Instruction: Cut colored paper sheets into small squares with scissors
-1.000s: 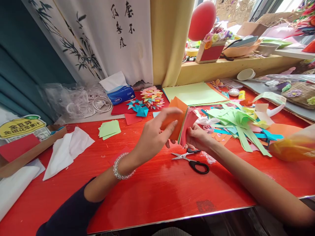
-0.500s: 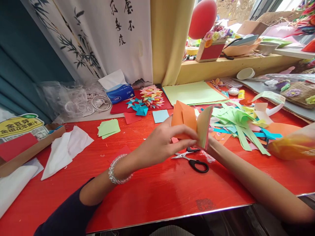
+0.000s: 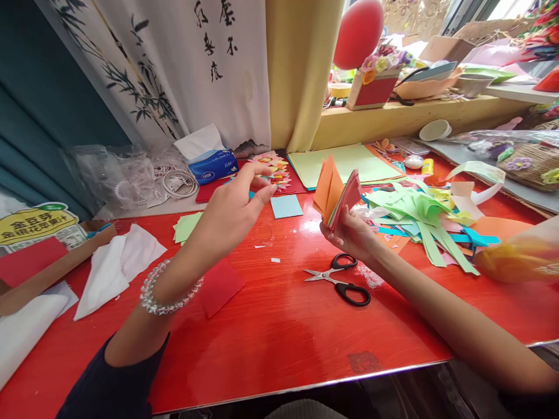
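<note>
My right hand (image 3: 356,235) grips a stack of coloured paper squares (image 3: 347,201), red on its outer face, with creased orange paper (image 3: 328,189) standing at its left. Off to the left, my left hand (image 3: 233,212) hovers with thumb and forefinger apart and nothing visible between them. It partly covers the blue folded pieces and the pile of folded paper pieces (image 3: 279,174). A light blue square (image 3: 287,206) lies just right of its fingertips. Below the hands are black-handled scissors (image 3: 338,279), blades spread, and a red square (image 3: 222,285).
Light green squares (image 3: 186,226) lie left of my left hand. Green paper strips (image 3: 419,212) heap up at the right beside a plastic bag (image 3: 522,256). Large green sheets (image 3: 345,164) and a blue tissue pack (image 3: 213,167) sit at the back. White tissues (image 3: 117,265) lie left.
My left hand has let go of the paper stack and moved left, uncovering the red square. My right hand still holds the stack, now turned with its red face showing.
</note>
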